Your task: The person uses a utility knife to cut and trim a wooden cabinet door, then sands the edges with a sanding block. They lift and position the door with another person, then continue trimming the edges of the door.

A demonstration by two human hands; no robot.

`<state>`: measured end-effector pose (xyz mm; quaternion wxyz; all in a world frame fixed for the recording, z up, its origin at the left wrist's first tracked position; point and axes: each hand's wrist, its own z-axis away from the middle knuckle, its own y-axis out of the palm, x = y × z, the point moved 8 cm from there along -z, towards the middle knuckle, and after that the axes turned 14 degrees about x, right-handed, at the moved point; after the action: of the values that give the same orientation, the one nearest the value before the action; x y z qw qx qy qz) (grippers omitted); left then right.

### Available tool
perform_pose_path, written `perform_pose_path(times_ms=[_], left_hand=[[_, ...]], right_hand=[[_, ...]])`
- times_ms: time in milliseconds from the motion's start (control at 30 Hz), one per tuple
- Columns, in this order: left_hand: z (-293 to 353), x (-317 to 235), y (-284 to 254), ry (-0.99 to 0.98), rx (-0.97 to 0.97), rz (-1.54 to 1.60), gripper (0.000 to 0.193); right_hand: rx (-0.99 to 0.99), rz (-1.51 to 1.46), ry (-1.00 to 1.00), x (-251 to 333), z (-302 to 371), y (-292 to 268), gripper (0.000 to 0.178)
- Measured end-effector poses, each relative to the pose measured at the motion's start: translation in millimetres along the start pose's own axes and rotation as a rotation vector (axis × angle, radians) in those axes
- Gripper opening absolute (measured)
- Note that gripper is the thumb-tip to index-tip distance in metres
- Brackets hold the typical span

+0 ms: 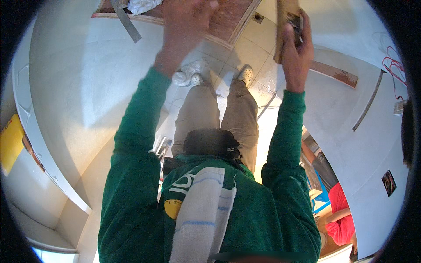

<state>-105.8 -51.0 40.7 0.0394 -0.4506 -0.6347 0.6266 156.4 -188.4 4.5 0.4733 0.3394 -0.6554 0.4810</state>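
Observation:
My right hand is raised at the upper right, its fingers wrapped round the dark middle of a long, tan, board-like tool. The tool stands nearly upright in the view, and its top runs past the edge. My left hand is raised at the upper left, smeared by motion, so its fingers cannot be made out. Behind that hand lies a reddish-brown board with a pale edge. On the board's left part are a white crumpled bundle and a grey metal strip.
Pale walls curve round both sides. A brown plank is on the right, below a red cable. Clear plastic lies by my feet on the tiled floor. A person in red is at the lower right.

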Motion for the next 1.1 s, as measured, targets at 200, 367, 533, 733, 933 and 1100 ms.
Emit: perform_pose_path(times_ms=[200,367,533,733,933,1100], left_hand=[[76,-73,61,0.132,0.307,-0.171,0.063],[67,-84,79,0.028,0.352,-0.188,0.067],[39,-93,96,0.036,0.366,-0.179,0.073],[-6,-88,117,0.098,0.369,-0.236,0.078],[-73,-85,125,0.292,0.304,0.010,0.067],[-98,-38,83,0.026,0.164,0.627,0.044]], right_hand=[[-0.133,-0.180,0.181,-34,79,-27,0.077],[-0.154,-0.240,0.373,-62,136,-8,0.077],[-0.138,-0.176,0.413,-59,151,8,0.076],[-0.188,-0.161,0.376,-47,141,11,0.077],[-0.218,-0.122,0.262,-31,113,14,0.080],[-0.054,0.187,0.077,8,79,27,0.083]])
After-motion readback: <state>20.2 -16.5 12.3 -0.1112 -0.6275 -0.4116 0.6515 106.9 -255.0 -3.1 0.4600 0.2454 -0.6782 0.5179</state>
